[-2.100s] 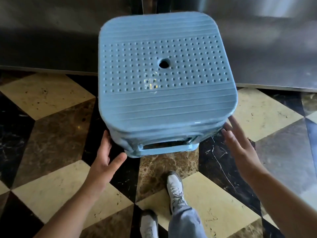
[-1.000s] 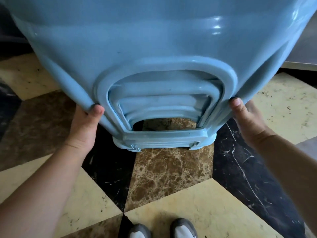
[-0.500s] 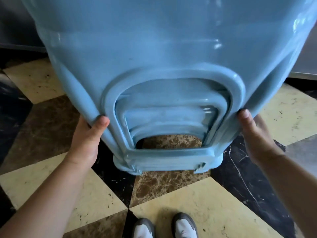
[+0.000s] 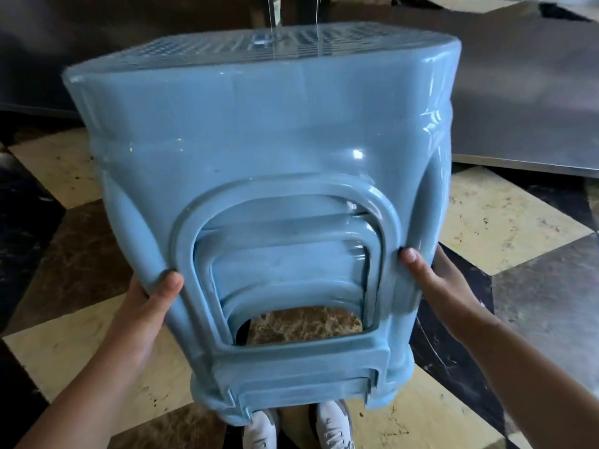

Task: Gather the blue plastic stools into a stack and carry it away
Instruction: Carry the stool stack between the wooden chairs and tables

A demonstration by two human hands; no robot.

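Currently the stack [image 4: 259, 163] of nested blue stools fills centre view, tilted, above the tiled floor [image 4: 496, 222]. Left hand [image 4: 146, 306] at 8 o'clock and right hand [image 4: 444, 286] at 4 o'clock grip its lower corners, thumbs in front; fingers hidden behind. Shoes [image 4: 334, 426] at 6 o'clock.

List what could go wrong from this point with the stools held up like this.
1. The stack of stools is gripped only by its outer stool, left hand and right hand on the side legs; the nested inner stools could slide down and out.
2. The plastic looks glossy, so the thumbs might slip.
3. The stack hides most of the floor ahead and nearly covers the shoes, so a stumble seems possible while walking.
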